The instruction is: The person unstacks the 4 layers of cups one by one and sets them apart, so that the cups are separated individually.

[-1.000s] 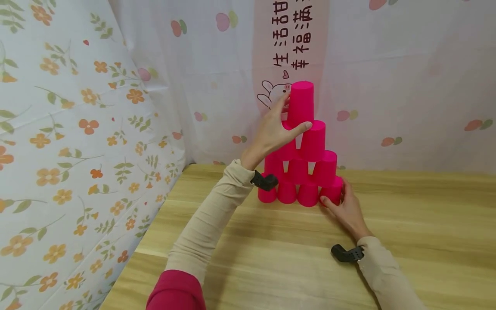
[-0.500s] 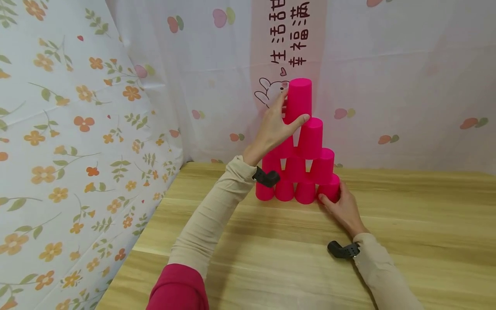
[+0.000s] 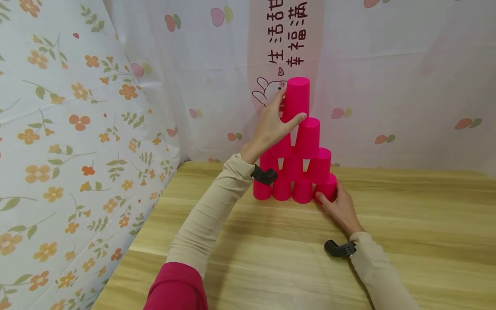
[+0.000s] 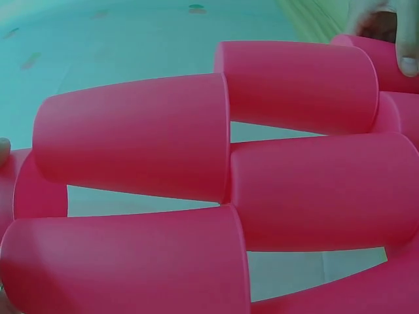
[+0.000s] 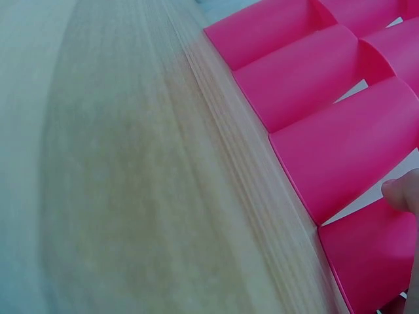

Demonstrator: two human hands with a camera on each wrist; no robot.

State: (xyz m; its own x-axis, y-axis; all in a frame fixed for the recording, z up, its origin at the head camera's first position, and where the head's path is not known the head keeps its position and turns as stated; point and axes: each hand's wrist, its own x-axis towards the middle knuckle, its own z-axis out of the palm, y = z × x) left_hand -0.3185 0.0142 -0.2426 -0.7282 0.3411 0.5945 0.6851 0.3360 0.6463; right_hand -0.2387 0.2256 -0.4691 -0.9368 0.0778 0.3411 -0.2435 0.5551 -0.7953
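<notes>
Bright pink upside-down cups stand in a four-tier pyramid, narrowing to a single top cup (image 3: 298, 95). My left hand (image 3: 268, 130) reaches up and holds that top cup near its lower rim, thumb in front and fingers at its left side. At the bottom right corner, my right hand (image 3: 342, 211) grips the end cup (image 3: 325, 185) of the lowest row between thumb and fingers. In the left wrist view, cups (image 4: 131, 137) of the middle tiers lie sideways across the picture. The right wrist view shows the bottom row (image 5: 347, 150) with my right thumb (image 5: 400, 191) at its end cup.
The pyramid stands on a wood-grain table (image 3: 279, 258), close to its back edge. Behind it hangs a white printed curtain (image 3: 387, 86); a flowered cloth (image 3: 77, 172) covers the left side. My left forearm hides part of the pyramid's left side.
In the head view the whole scene has slid a little left and up. Both hands keep their places on the top cup and the bottom right cup.
</notes>
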